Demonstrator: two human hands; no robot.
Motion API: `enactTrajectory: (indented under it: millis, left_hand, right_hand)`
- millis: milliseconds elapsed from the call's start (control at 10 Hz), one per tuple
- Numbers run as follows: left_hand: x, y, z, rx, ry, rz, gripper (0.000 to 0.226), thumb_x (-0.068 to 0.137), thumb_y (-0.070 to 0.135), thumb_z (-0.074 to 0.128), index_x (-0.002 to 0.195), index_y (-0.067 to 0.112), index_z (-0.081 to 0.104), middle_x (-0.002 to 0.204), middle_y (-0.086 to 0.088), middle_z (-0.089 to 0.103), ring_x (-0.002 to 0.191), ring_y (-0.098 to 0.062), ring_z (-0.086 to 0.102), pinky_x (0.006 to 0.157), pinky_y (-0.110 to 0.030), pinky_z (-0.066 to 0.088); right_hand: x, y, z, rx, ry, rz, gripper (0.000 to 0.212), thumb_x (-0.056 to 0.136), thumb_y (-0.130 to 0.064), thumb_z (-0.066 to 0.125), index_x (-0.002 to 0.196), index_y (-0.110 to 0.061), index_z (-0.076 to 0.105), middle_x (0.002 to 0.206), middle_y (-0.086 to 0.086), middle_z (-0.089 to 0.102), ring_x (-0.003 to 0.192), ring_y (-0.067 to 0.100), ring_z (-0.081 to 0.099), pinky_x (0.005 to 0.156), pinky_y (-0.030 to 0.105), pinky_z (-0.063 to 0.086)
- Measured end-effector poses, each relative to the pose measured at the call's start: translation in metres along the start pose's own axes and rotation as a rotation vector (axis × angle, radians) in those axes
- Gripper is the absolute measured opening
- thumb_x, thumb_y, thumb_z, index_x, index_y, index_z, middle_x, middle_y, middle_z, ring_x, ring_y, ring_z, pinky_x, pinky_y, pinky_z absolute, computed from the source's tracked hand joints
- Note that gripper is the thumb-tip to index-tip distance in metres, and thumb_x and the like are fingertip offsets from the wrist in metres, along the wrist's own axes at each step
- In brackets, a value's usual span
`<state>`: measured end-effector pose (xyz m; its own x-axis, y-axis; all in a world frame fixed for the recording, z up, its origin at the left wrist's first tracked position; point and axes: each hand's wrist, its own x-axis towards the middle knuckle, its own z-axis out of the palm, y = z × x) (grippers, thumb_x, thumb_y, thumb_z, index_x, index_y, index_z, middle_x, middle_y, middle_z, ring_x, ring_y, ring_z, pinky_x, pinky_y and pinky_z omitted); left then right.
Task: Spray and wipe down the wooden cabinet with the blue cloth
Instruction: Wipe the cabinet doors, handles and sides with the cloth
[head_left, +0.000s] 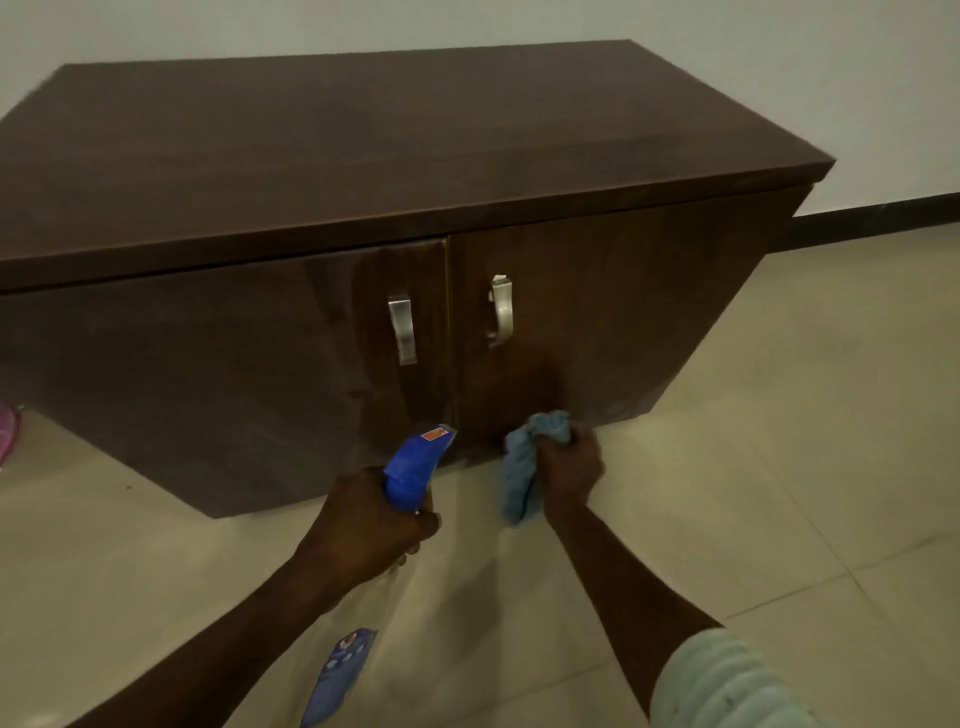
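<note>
A dark brown wooden cabinet (363, 156) with two doors and two metal handles stands against the wall. My left hand (369, 525) grips a spray bottle (415, 462) by its blue trigger head, whose nozzle points at the lower part of the doors. The bottle's clear body with a blue label (337, 675) hangs below my forearm. My right hand (569, 470) holds a bunched blue cloth (524, 467) close to the bottom of the right door; whether it touches the wood is unclear. A wet sheen shows on the left door near its handle (402, 330).
Beige floor tiles (779, 441) stretch in front of and to the right of the cabinet. A pink object (6, 434) lies on the floor at the left edge. A white wall with a black skirting (883, 213) runs behind.
</note>
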<state>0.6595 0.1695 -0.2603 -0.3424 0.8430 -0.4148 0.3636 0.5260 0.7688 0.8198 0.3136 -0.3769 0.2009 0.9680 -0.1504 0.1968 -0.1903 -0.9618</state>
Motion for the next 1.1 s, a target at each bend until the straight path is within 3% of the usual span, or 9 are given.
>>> enactTrajectory:
  millis: [100, 200, 500, 600, 700, 800, 900, 1000, 1100]
  left_hand:
    - [0.004, 0.007, 0.008, 0.015, -0.009, 0.025, 0.013, 0.073, 0.018, 0.075, 0.077, 0.015, 0.063, 0.055, -0.003, 0.066, 0.045, -0.007, 0.062, 0.043, -0.014, 0.048]
    - [0.010, 0.015, 0.011, -0.030, 0.002, -0.007, 0.016, 0.074, 0.017, 0.076, 0.081, 0.017, 0.062, 0.062, -0.005, 0.066, 0.044, -0.005, 0.061, 0.041, -0.012, 0.045]
    - [0.013, 0.044, 0.039, -0.024, -0.040, 0.116, 0.022, 0.074, 0.017, 0.076, 0.090, 0.015, 0.060, 0.066, -0.007, 0.064, 0.051, -0.010, 0.060, 0.046, -0.016, 0.049]
    - [0.008, 0.044, 0.042, -0.085, -0.072, 0.085, 0.018, 0.076, 0.016, 0.074, 0.088, 0.016, 0.060, 0.065, -0.005, 0.063, 0.049, -0.008, 0.059, 0.043, -0.014, 0.047]
    - [0.003, 0.039, 0.038, -0.099, -0.058, 0.074, 0.018, 0.076, 0.014, 0.074, 0.087, 0.017, 0.060, 0.065, -0.003, 0.063, 0.045, -0.003, 0.060, 0.042, -0.012, 0.045]
    - [0.001, 0.031, 0.030, -0.092, -0.010, 0.026, 0.020, 0.075, 0.015, 0.075, 0.078, 0.023, 0.057, 0.061, -0.001, 0.064, 0.042, -0.001, 0.061, 0.040, -0.012, 0.044]
    - [0.001, 0.021, 0.020, -0.082, 0.005, 0.013, 0.022, 0.075, 0.017, 0.075, 0.076, 0.028, 0.056, 0.061, 0.001, 0.065, 0.045, -0.002, 0.063, 0.040, -0.012, 0.044]
    - [0.003, 0.016, 0.013, -0.086, 0.021, 0.008, 0.020, 0.075, 0.016, 0.075, 0.077, 0.027, 0.057, 0.061, 0.001, 0.065, 0.045, -0.001, 0.063, 0.039, -0.010, 0.043]
    - [0.006, 0.015, 0.013, -0.102, 0.021, -0.006, 0.020, 0.075, 0.015, 0.075, 0.079, 0.025, 0.059, 0.063, -0.001, 0.066, 0.045, -0.002, 0.063, 0.041, -0.012, 0.044]
  right_hand:
    - [0.034, -0.022, -0.068, -0.010, 0.388, -0.033, 0.017, 0.082, -0.019, 0.060, 0.094, -0.007, 0.054, 0.064, 0.011, 0.058, 0.069, 0.016, 0.054, 0.064, 0.023, 0.042]
    - [0.045, -0.038, -0.121, -0.100, 0.526, -0.039, 0.029, 0.082, -0.022, 0.069, 0.105, -0.010, 0.057, 0.097, 0.001, 0.062, 0.086, 0.012, 0.056, 0.079, 0.023, 0.043]
    - [0.055, -0.064, -0.048, 0.181, 0.381, -0.006, 0.031, 0.095, -0.017, 0.049, 0.126, -0.014, 0.046, 0.111, 0.014, 0.059, 0.099, 0.028, 0.062, 0.074, 0.031, 0.049]
    - [0.041, -0.038, -0.021, 0.272, 0.148, 0.278, 0.035, 0.091, -0.002, 0.047, 0.100, -0.036, 0.045, 0.087, 0.000, 0.051, 0.078, 0.023, 0.057, 0.054, 0.026, 0.046]
    - [0.041, -0.017, -0.018, 0.178, 0.013, 0.375, 0.028, 0.090, 0.001, 0.048, 0.095, -0.025, 0.040, 0.064, 0.006, 0.053, 0.053, 0.016, 0.061, 0.043, 0.026, 0.045]
    - [0.073, -0.022, -0.048, 0.136, 0.369, 0.338, 0.020, 0.100, 0.003, 0.031, 0.086, -0.005, 0.043, 0.090, -0.064, 0.026, 0.054, 0.011, 0.058, 0.048, 0.027, 0.040]
    - [0.110, -0.037, -0.065, -0.039, 0.685, 0.171, 0.019, 0.088, 0.009, 0.044, 0.106, 0.006, 0.047, 0.089, 0.032, 0.062, 0.066, 0.018, 0.065, 0.068, 0.015, 0.051]
    - [0.106, -0.036, -0.074, 0.039, 0.372, 0.265, 0.040, 0.087, -0.004, 0.056, 0.125, -0.014, 0.053, 0.123, 0.009, 0.061, 0.114, 0.025, 0.058, 0.102, 0.033, 0.046]
    - [0.085, -0.031, -0.061, 0.011, 0.234, 0.339, 0.037, 0.090, -0.013, 0.051, 0.127, -0.008, 0.052, 0.125, 0.015, 0.059, 0.113, 0.033, 0.058, 0.089, 0.034, 0.048]
